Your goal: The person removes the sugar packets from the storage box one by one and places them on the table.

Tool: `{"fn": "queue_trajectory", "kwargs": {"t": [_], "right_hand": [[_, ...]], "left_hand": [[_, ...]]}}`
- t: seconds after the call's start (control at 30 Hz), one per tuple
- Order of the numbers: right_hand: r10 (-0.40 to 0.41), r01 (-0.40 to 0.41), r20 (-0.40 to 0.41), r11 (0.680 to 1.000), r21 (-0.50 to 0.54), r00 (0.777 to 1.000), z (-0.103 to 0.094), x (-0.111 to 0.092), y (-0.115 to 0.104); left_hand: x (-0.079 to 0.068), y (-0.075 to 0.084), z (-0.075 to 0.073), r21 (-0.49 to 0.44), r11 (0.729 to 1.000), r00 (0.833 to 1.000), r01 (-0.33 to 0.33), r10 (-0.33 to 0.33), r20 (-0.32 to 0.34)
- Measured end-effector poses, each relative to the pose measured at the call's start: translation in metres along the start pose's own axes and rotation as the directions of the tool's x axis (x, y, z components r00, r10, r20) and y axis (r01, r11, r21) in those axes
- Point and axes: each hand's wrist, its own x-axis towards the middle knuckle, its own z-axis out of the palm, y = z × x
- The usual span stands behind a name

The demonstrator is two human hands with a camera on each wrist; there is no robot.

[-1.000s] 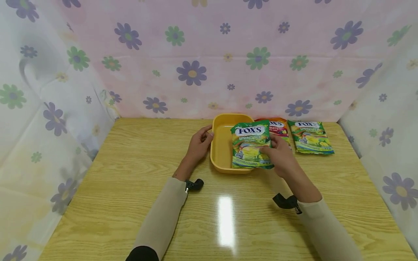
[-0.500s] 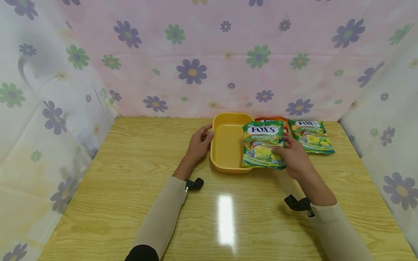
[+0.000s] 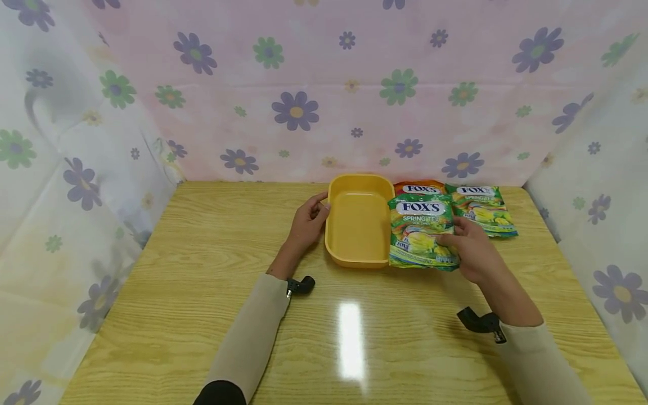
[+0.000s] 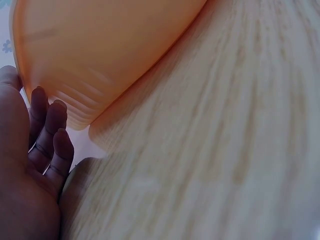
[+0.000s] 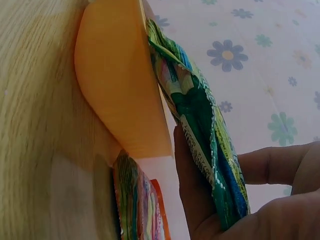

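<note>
My right hand (image 3: 478, 250) pinches a green bag of candy (image 3: 420, 239), marked FOX'S SPRING TEA, at its right edge. The bag is held above the table, beside the right wall of a yellow plastic tub (image 3: 360, 225). In the right wrist view, the bag (image 5: 200, 120) appears edge-on between thumb and fingers, its upper end close to the tub's rim. My left hand (image 3: 307, 222) holds the tub's left side, with the thumb at the rim. The left wrist view has the fingers (image 4: 59, 112) curled near the tub's outer wall (image 4: 95, 55).
Behind the held bag lies a red FOX'S candy bag (image 3: 417, 187), mostly covered. To its right is another green candy bag (image 3: 483, 211). A flower-patterned cloth (image 3: 243, 84) rises at the back and sides of the wooden table (image 3: 212, 242).
My right hand has carried the green candy bag rightward from over the tub to beside its right wall. It now covers more of the red bag. The left hand stays at the tub.
</note>
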Motion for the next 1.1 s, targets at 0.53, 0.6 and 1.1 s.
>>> {"fn": "queue_trajectory", "kwargs": {"t": [0.53,0.6,1.1], "right_hand": [[0.006,-0.016,0.204,0.999,0.046,0.979,-0.038,-0.007,0.032],[0.016,-0.025,0.237,0.999,0.036,0.971,-0.039,-0.006,0.035],[0.061,-0.068,0.348,0.998,0.008,0.936,-0.033,-0.003,0.045]], "left_hand": [[0.001,-0.002,0.002,-0.006,1.000,1.000,0.017,-0.017,-0.010],[0.001,-0.001,0.002,-0.003,1.000,1.000,0.018,-0.018,-0.012],[0.001,-0.003,0.000,-0.019,0.999,1.000,0.028,-0.028,0.001]]}}
